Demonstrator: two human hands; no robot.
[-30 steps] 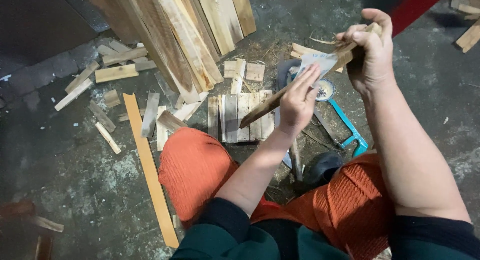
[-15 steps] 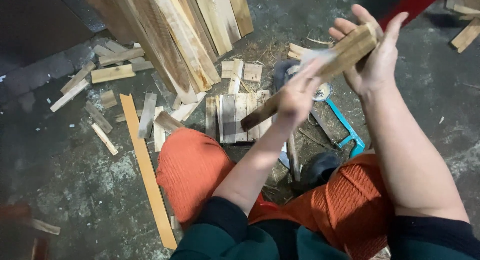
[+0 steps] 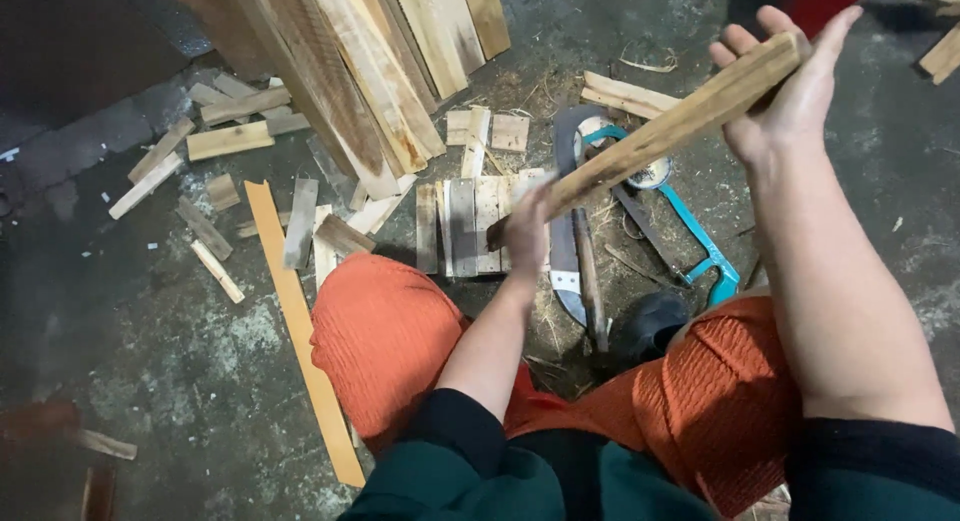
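I hold a long pale wooden stick [image 3: 680,126] slanting from upper right down to the left. My right hand [image 3: 790,101] supports its upper end against the palm, with the fingers stretched out. My left hand [image 3: 527,236], blurred by motion, is closed around the stick's lower end, above a row of short flat wood pieces [image 3: 465,226] on the floor. I cannot tell whether anything lies between that hand and the wood.
A big curved chopping knife [image 3: 570,241] and a blue hacksaw [image 3: 700,231] lie on the floor under the stick. Planks [image 3: 370,71] lean at the top. A long orange strip [image 3: 295,321] lies beside my orange-trousered knee [image 3: 390,331]. Wood offcuts [image 3: 225,141] are scattered left.
My left hand has slid down the stick from near my right hand to its lower end. My right hand's fingers have straightened, and the pale sheet seen near the top is gone from sight.
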